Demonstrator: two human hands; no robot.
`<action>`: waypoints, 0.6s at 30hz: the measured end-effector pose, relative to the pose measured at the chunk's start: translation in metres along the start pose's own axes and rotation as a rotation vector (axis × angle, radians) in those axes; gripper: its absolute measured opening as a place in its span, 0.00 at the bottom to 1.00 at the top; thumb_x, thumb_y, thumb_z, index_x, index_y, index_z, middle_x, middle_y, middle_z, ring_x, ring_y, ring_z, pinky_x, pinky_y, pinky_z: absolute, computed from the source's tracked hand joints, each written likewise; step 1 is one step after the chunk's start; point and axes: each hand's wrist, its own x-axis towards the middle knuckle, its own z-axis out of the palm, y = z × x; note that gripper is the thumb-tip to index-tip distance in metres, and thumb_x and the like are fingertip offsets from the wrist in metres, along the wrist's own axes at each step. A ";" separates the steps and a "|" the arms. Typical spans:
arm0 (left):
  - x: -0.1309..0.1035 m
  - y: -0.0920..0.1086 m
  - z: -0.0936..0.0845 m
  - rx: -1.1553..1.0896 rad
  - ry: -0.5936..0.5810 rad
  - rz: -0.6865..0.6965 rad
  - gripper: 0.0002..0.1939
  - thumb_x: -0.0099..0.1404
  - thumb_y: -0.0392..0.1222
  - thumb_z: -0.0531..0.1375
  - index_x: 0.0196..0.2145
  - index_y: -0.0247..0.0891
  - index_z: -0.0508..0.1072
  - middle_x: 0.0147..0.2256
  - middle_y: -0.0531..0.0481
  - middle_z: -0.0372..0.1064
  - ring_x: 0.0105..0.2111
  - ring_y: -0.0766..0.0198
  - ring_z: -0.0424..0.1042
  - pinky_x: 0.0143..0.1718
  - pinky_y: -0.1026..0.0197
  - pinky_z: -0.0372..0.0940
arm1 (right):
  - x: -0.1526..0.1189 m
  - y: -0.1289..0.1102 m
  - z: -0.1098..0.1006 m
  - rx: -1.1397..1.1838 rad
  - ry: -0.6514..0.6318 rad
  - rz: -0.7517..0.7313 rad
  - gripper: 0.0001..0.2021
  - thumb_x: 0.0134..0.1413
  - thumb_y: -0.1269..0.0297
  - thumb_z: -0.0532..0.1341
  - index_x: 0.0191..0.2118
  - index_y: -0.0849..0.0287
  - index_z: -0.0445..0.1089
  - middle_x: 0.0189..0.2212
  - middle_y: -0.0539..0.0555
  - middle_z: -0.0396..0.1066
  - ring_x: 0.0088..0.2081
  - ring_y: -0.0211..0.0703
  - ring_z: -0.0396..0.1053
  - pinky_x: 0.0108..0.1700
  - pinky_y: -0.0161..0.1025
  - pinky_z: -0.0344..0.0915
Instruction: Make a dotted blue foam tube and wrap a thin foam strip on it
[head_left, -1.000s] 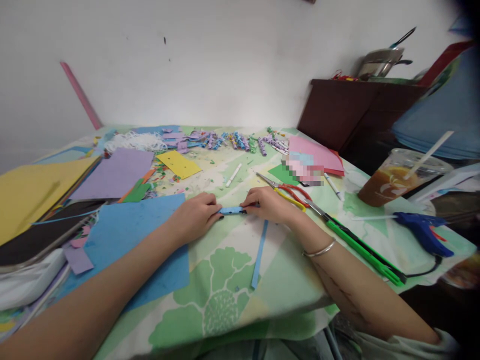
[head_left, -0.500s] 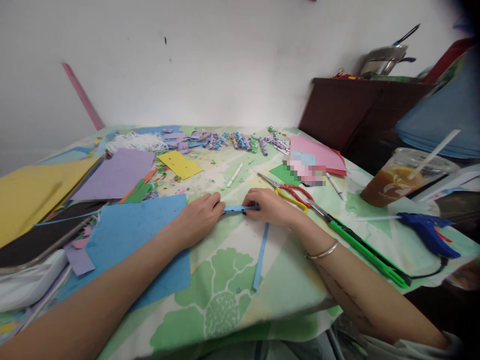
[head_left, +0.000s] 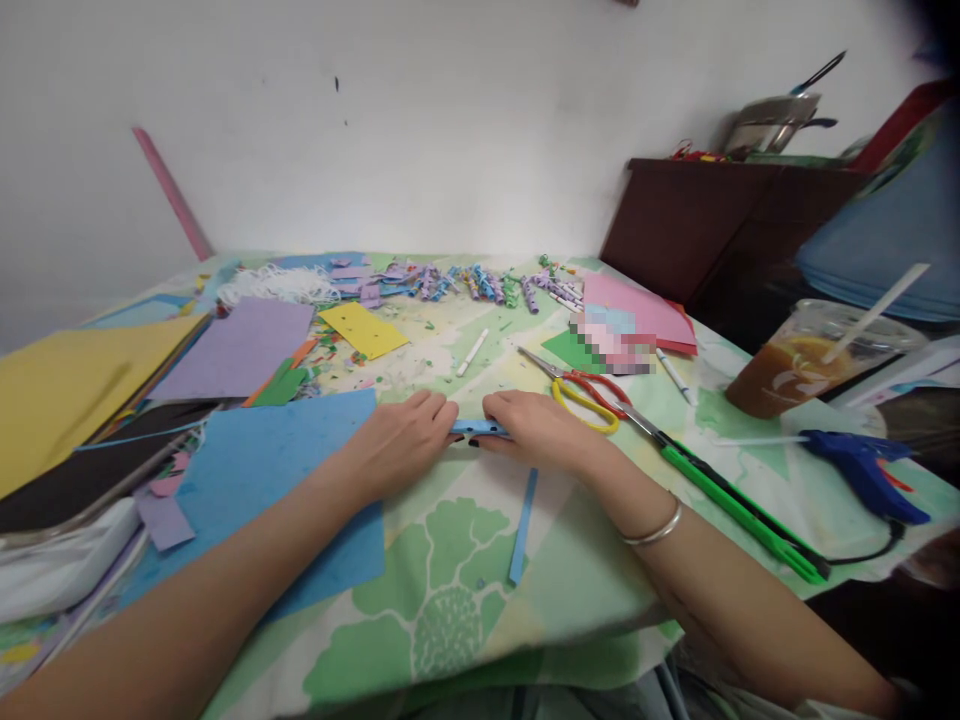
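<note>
A narrow blue paper strip with dark spots point(head_left: 474, 427) spans the short gap between my hands, above the tablecloth. Its left end is pinched in my left hand point(head_left: 412, 440), and my right hand point(head_left: 532, 430) grips the right end; both ends are hidden by fingers. Below my right hand lies a second, plain blue strip point(head_left: 524, 530). A large blue sheet point(head_left: 300, 480) is under my left forearm. Beyond my hands rests a white pen point(head_left: 472, 352).
Scissors point(head_left: 585, 400) and a green cutter point(head_left: 742, 510) lie right of my right hand. Farther right are a blue glue gun point(head_left: 862, 470) and a drink cup point(head_left: 784, 365). Curled paper pieces point(head_left: 480, 284) line the back; purple point(head_left: 236, 350) and yellow sheets point(head_left: 82, 380) lie left.
My hands have drawn slightly closer together, the right one shifting left along the spotted strip. Both sit a little lower in view. The view itself has shifted slightly.
</note>
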 end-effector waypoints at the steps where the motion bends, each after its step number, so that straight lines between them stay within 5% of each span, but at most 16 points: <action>1: 0.000 0.001 -0.001 0.001 0.005 0.008 0.09 0.71 0.42 0.50 0.34 0.36 0.65 0.32 0.45 0.67 0.34 0.57 0.67 0.27 0.60 0.58 | 0.000 -0.001 0.000 -0.044 -0.021 0.007 0.13 0.60 0.54 0.56 0.36 0.60 0.64 0.32 0.56 0.71 0.31 0.43 0.66 0.27 0.38 0.44; 10: 0.001 0.003 -0.008 -0.106 -0.118 -0.051 0.07 0.68 0.40 0.55 0.32 0.36 0.67 0.29 0.47 0.69 0.27 0.60 0.69 0.20 0.61 0.52 | 0.003 -0.005 -0.004 -0.212 -0.091 0.103 0.17 0.61 0.50 0.55 0.32 0.60 0.69 0.27 0.59 0.74 0.30 0.49 0.71 0.25 0.39 0.40; 18: 0.002 0.005 -0.010 -0.009 -0.101 0.012 0.05 0.64 0.35 0.57 0.29 0.36 0.68 0.28 0.46 0.70 0.30 0.57 0.71 0.21 0.60 0.55 | 0.000 -0.018 -0.003 -0.142 -0.004 0.015 0.09 0.60 0.59 0.56 0.37 0.59 0.67 0.30 0.56 0.72 0.29 0.43 0.67 0.26 0.40 0.37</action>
